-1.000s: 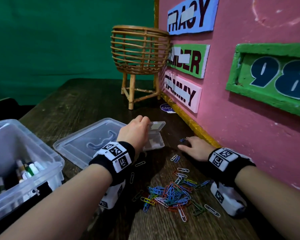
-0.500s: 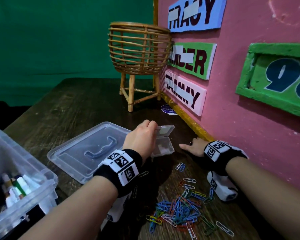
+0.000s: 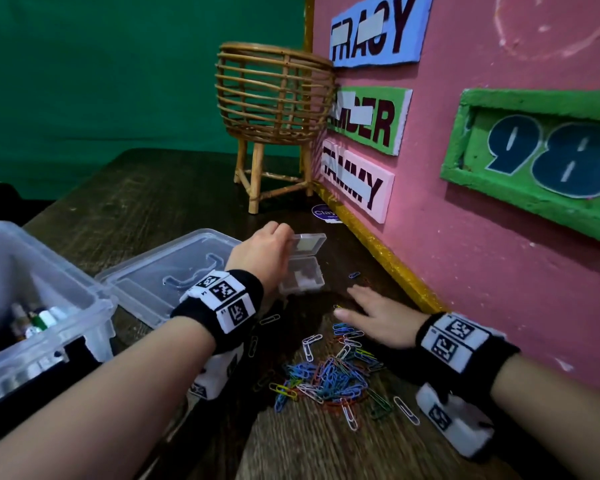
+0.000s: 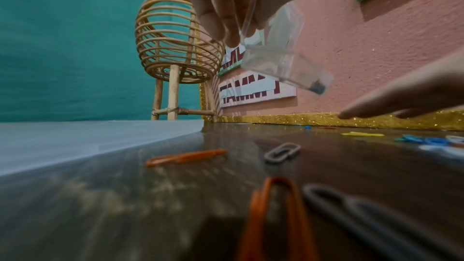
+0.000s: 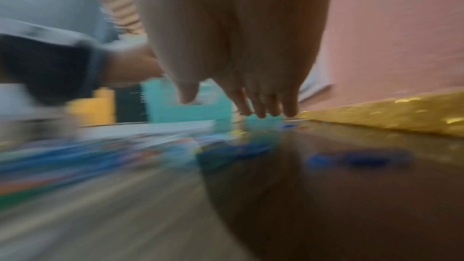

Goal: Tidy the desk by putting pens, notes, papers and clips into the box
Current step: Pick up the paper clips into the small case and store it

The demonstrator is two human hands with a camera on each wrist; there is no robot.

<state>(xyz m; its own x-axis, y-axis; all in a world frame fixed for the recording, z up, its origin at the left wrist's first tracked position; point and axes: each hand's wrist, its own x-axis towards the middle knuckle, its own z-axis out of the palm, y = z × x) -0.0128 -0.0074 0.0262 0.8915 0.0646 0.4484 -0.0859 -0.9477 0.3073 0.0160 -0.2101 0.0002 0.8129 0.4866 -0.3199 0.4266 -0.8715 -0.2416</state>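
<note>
Two hands (image 3: pixel 378 315) between clips (image 3: pixel 329 377) and wall (image 3: pixel 499 271).

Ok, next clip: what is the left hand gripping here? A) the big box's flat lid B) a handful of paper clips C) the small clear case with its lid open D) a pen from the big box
C: the left hand pinches the small clear case, lid up.

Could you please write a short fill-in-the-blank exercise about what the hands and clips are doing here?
1. The left hand holds a small clear case whose lid is ____.
2. The right hand lies with its fingers ____ beside the paper clips.
3. The paper clips lie in a heap on the ____.
4. The wicker basket stands on ____ legs.

Missing words: open; straight; desk; wooden
</note>
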